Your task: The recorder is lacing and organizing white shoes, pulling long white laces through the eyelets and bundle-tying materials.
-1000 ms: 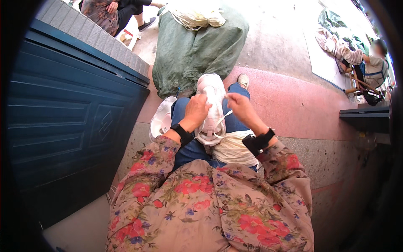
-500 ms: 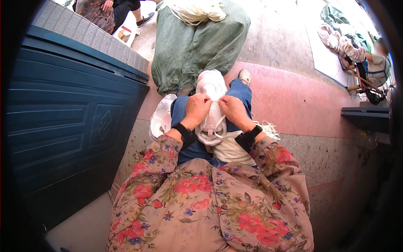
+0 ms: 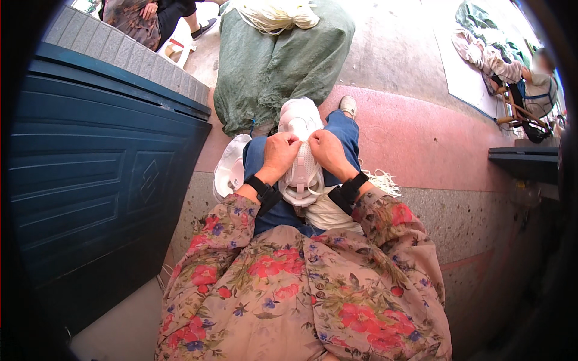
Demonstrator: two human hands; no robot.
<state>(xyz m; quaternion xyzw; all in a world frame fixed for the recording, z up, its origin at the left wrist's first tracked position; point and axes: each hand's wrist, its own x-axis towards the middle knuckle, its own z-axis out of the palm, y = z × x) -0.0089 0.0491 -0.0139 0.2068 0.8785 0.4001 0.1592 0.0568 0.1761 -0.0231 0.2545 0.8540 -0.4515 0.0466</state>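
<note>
A white sneaker (image 3: 301, 175) with pale pink parts rests on my lap, between my knees. Over its middle, my left hand (image 3: 280, 155) and my right hand (image 3: 329, 151) face each other, thumbs and fingertips pinched together. They close on a white shoelace (image 3: 316, 175), part of which hangs loose beside the shoe; the pinched bits are mostly hidden by my fingers. Another white shoe (image 3: 227, 170) lies to the left by my knee. A bundle of white laces (image 3: 330, 215) lies across my right thigh, its loose ends spreading beyond my leg.
Ahead stands a big green sack (image 3: 283, 66) with more white laces (image 3: 277, 15) on top. A dark blue panelled door (image 3: 102, 162) fills the left side. One person (image 3: 135, 24) sits at the far left, another (image 3: 539, 90) at the far right beside heaped cloth (image 3: 481, 45).
My right hand has shifted slightly left and up along the shoe, and its wrist has turned a little. My left hand stays nearly in place. The whole view has shifted slightly.
</note>
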